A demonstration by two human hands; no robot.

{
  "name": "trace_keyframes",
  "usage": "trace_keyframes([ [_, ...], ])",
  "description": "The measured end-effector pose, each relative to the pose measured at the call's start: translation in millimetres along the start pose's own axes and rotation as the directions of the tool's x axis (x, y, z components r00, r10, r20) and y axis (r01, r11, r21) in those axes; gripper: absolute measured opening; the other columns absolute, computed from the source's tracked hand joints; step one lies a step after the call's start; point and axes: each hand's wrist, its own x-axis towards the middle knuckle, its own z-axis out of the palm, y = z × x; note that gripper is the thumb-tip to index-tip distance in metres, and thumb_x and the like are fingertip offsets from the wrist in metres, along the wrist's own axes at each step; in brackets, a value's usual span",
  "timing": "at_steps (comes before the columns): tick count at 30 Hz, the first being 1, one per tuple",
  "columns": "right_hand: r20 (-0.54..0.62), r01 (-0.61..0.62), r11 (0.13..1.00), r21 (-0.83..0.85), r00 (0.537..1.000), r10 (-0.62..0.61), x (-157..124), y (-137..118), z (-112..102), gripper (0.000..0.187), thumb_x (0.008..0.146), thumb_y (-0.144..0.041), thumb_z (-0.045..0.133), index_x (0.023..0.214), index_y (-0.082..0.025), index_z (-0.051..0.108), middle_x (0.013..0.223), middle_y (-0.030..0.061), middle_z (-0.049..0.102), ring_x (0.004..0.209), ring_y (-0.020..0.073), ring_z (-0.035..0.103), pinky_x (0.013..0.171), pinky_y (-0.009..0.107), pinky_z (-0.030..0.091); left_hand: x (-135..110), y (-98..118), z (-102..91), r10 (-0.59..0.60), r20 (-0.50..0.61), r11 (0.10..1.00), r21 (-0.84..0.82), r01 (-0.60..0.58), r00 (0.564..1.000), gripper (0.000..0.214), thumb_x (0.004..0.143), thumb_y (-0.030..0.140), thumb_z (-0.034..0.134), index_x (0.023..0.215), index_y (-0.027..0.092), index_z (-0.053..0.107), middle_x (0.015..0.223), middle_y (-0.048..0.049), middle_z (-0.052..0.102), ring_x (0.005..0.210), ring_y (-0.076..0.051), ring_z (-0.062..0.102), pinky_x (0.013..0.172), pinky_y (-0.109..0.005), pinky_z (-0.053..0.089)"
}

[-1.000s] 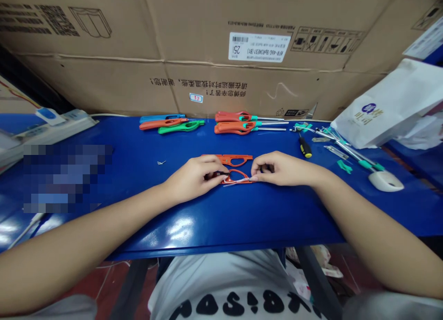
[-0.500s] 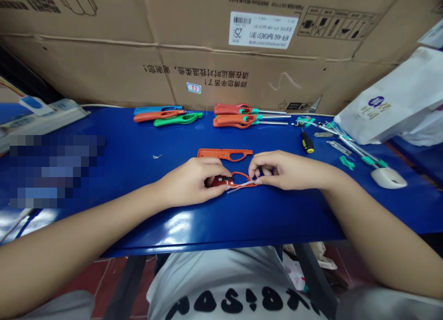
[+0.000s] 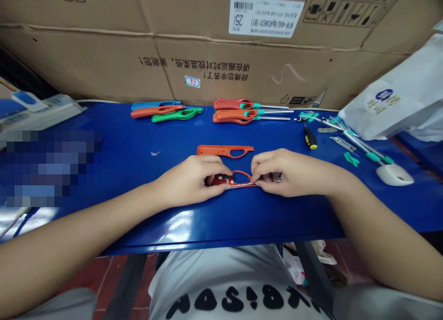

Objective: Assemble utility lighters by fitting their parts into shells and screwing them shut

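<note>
An open orange lighter shell half (image 3: 238, 178) lies on the blue table (image 3: 242, 218) in front of me. My left hand (image 3: 194, 178) pinches its left end, fingers curled on it. My right hand (image 3: 287, 172) grips its right end, where a thin white wire and a metal tube meet the shell. A second orange shell half (image 3: 224, 150) lies just beyond, untouched.
Blue, orange and green lighter handles (image 3: 162, 111) and two orange lighters with metal tubes (image 3: 242, 112) lie at the back. A screwdriver (image 3: 309, 138), loose tubes and teal parts (image 3: 349, 142), a white oval object (image 3: 394, 174) and a white bag (image 3: 398, 103) sit right. Cardboard boxes (image 3: 207, 43) stand behind.
The white wire that stuck out below the shell now lies along it. Both hands stay on the shell, shifted only slightly. The view tilted a little downward.
</note>
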Motion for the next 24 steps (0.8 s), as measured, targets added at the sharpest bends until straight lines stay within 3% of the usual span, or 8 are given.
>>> trace_keyframes([
  [4,-0.063,-0.003,0.999,-0.046,0.998,0.000,2,-3,5,0.016,0.086,-0.014,0.064,0.100,-0.020,0.071,0.095,0.0027,0.065,0.069,0.0116,0.058,0.064,0.025,0.044,0,0,0.4,0.005,-0.010,1.000,0.009,-0.005,1.000,0.015,0.091,0.022,0.067,0.105,0.018,0.073,0.089,-0.0024,0.070,0.068,-0.010,0.063,0.064,-0.021,0.049],
  [11,-0.082,0.099,0.995,0.008,0.992,-0.098,11,-2,21,0.013,0.095,-0.015,0.058,0.100,-0.021,0.068,0.107,0.0053,0.065,0.092,0.0162,0.062,0.079,0.028,0.047,0,-1,1.0,0.005,0.000,1.000,0.007,-0.005,1.000,0.016,0.092,0.025,0.067,0.105,0.018,0.073,0.094,-0.0035,0.071,0.073,-0.012,0.064,0.068,-0.022,0.050],
  [17,-0.059,0.060,0.989,0.132,0.997,-0.053,9,-2,15,0.006,0.096,-0.023,0.060,0.100,-0.020,0.062,0.097,0.0027,0.066,0.076,0.0127,0.058,0.067,0.025,0.045,0,-1,1.6,0.005,-0.009,1.000,-0.014,-0.005,1.000,0.015,0.092,0.024,0.068,0.104,0.017,0.073,0.090,-0.0025,0.070,0.068,-0.010,0.062,0.065,-0.021,0.048],
  [20,-0.035,0.086,0.995,0.055,0.996,-0.084,10,-1,18,0.010,0.093,-0.022,0.065,0.103,-0.021,0.065,0.104,0.0033,0.065,0.088,0.0148,0.061,0.076,0.026,0.046,0,-2,1.6,0.010,-0.009,1.000,-0.019,-0.010,1.000,0.014,0.091,0.022,0.069,0.103,0.017,0.073,0.089,-0.0019,0.070,0.069,-0.010,0.062,0.066,-0.020,0.048],
  [24,-0.023,0.110,0.993,0.033,0.994,-0.109,13,-1,22,0.012,0.095,-0.016,0.058,0.100,-0.022,0.068,0.104,0.0037,0.065,0.092,0.0154,0.062,0.079,0.027,0.046,-1,-1,1.0,0.016,-0.004,1.000,-0.014,-0.016,1.000,0.016,0.087,0.018,0.070,0.103,0.017,0.073,0.090,-0.0013,0.070,0.070,-0.009,0.063,0.066,-0.020,0.048],
])
